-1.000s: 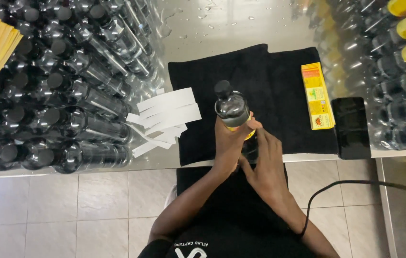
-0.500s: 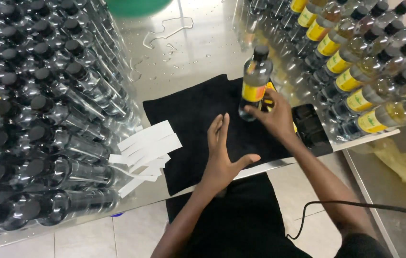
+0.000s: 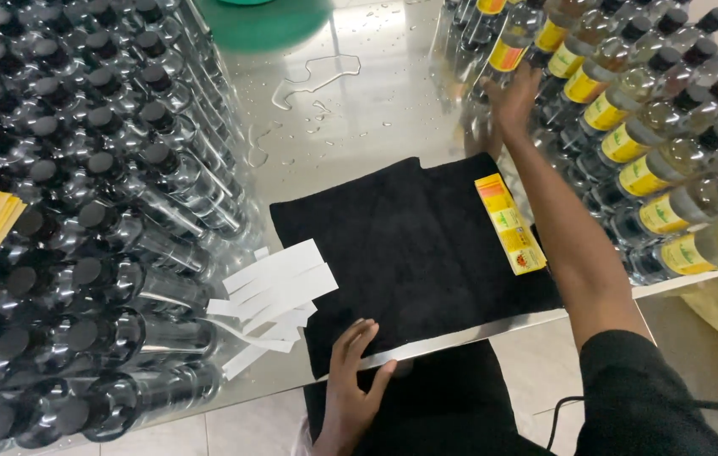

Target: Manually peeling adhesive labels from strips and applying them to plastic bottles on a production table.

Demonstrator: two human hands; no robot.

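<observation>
A shiny metal table fills most of the view, wet with a few puddles and drops near its far side. On its left stands a dense crowd of clear unlabelled bottles with black caps, packed in rows down to the near edge. On the right lies a second group, the labelled bottles, each with a yellow band and a black cap, laid in slanting rows. Between the two groups a black cloth is spread flat, reaching to the near edge of the table. White paper strips lie fanned just left of the cloth (some overlapping its corner), and a stack of yellow labels rests on the cloth's right part. A blurred green object sits at the far edge.

The right hand is stretched out to the far end of the labelled rows, its fingers wrapped about a labelled bottle there; motion blur hides how firm the grasp is. The left hand rests open, fingers loosely spread, on the near edge of the cloth, holding nothing.
</observation>
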